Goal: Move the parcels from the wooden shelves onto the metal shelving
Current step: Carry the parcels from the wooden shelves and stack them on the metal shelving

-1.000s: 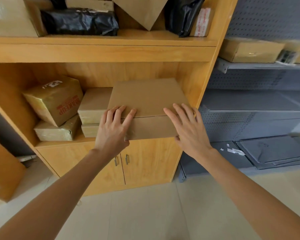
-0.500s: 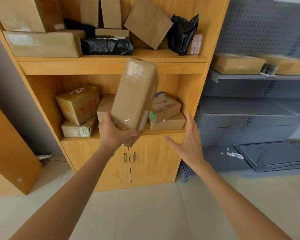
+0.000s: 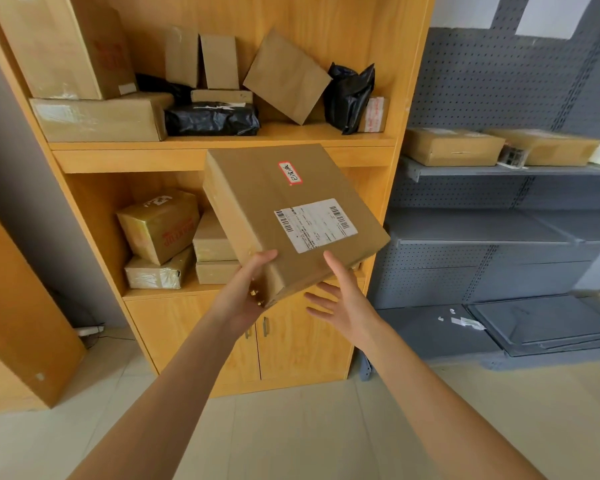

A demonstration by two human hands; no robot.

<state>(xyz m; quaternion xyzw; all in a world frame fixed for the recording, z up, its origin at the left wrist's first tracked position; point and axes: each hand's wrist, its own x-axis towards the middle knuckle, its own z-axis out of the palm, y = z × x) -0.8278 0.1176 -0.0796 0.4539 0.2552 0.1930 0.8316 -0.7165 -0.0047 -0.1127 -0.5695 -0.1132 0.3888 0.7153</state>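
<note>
Flat box lifted clear of the wooden shelves, not yet across to the metal shelving.

My left hand (image 3: 245,292) grips the near bottom corner of the cardboard parcel (image 3: 291,216), fingers curled under and thumb along its edge; the parcel sits tilted in the air in front of the wooden shelves (image 3: 222,157), label side facing me. My right hand (image 3: 343,299) is spread wide under its lower edge, thumb touching the face, not clamping. Held at one corner, it could pivot and slip out before my right takes the weight. The metal shelving (image 3: 499,171) waits further right, two boxes already on it.
</note>
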